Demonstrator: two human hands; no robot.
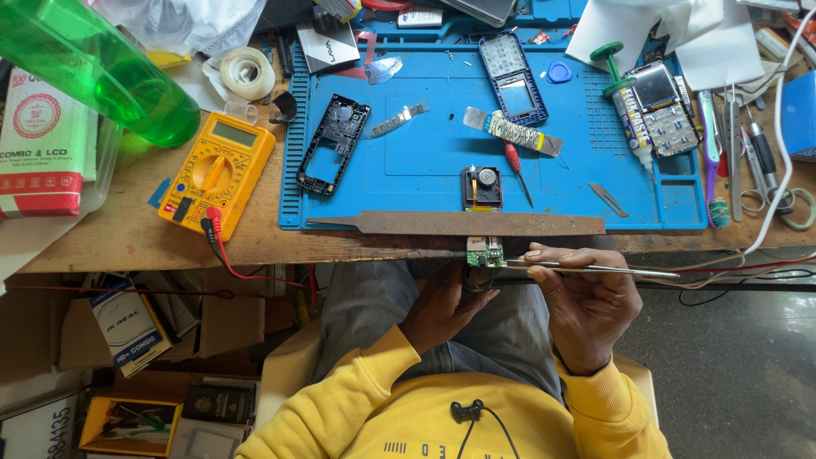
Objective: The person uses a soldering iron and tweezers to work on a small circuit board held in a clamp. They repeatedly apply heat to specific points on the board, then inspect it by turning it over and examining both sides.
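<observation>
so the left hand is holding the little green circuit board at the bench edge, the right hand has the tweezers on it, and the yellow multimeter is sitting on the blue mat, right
Not quite. The yellow multimeter lies on the bare wooden bench, left of the blue mat, not on it, as the head view shows. The rest holds: left hand holds the small green circuit board, right hand brings tweezers to it.

My left hand pinches a small green circuit board, matt with tiny shiny solder points, at the counter's near edge. My right hand grips slim metal tweezers, smooth and bright. The counter is bare wood, worn and scuffed. On it lies a blue work mat, matt and rubbery-looking with ribbed borders. Along the mat's near edge rests a long metal file, dull, brown and rough. Toward the counter's left edge sit a yellow plastic multimeter and a glossy, see-through green plastic bottle. My sleeves are soft yellow cloth.
</observation>
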